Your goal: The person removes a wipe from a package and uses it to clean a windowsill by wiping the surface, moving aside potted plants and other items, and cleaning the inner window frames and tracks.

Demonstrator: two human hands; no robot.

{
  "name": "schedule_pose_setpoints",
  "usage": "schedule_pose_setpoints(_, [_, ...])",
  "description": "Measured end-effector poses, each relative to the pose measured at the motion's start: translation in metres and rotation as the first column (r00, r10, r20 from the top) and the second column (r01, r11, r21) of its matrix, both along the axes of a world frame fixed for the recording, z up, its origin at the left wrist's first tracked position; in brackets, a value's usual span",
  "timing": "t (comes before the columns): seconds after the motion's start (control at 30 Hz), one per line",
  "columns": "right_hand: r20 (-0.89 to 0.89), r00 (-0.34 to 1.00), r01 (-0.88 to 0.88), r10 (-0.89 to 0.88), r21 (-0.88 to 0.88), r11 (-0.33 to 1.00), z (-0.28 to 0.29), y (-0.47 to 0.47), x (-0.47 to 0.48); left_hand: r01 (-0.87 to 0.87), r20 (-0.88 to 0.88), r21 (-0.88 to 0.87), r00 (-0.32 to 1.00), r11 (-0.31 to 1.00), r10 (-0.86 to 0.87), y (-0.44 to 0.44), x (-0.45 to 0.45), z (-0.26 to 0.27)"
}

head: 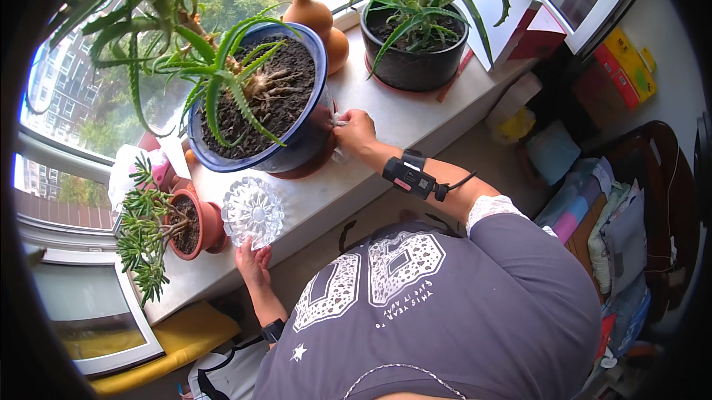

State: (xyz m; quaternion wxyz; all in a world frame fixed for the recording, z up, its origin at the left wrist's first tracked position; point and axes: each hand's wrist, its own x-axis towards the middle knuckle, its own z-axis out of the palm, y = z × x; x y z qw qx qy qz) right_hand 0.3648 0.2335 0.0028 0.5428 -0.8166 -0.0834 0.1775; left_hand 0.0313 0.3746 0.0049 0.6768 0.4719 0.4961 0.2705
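My left hand (254, 261) holds the near edge of a clear cut-glass dish (258, 213) over the front part of the marble sill. At the right side of a large blue glazed pot (317, 116) with an aloe in soil, my right hand (356, 130) pinches a crumpled whitish cloth or tissue (339, 121). The cloth touches or lies very close to the pot wall; part of it is hidden by the hand. A reddish-brown saucer (303, 169) sits under the blue pot. A terracotta pot (208, 225) with a succulent stands left of the glass dish.
Behind the blue pot stands an orange-brown gourd (311, 13). A black pot (414, 58) with another aloe is farther right, beside a white and red box (500, 16). The marble windowsill (384, 105) has a raised front edge above the floor. Long spiny aloe leaves overhang the left side.
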Motion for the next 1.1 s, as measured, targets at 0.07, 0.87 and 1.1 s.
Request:
schedule_pose_setpoints(0.07, [-0.003, 1.000, -0.019, 0.019, -0.010, 1.000, 0.000, 0.000, 0.000, -0.035, 0.011, 0.021, 0.999, 0.999, 0.035, -0.004, 0.000, -0.003])
schedule_pose_setpoints(0.87, [0.425, 0.901, -0.037, -0.090, 0.282, 0.959, 0.027, 0.023, 0.082, -0.138, 0.052, 0.061, 0.989, 0.988, 0.135, -0.013, 0.002, -0.009])
schedule_pose_setpoints(1.1, [0.577, 0.729, -0.103, 0.368, -0.439, 0.892, -0.006, 0.009, 0.078, -0.135, 0.073, 0.067, 0.989, 0.989, 0.130, -0.012, 0.001, -0.013])
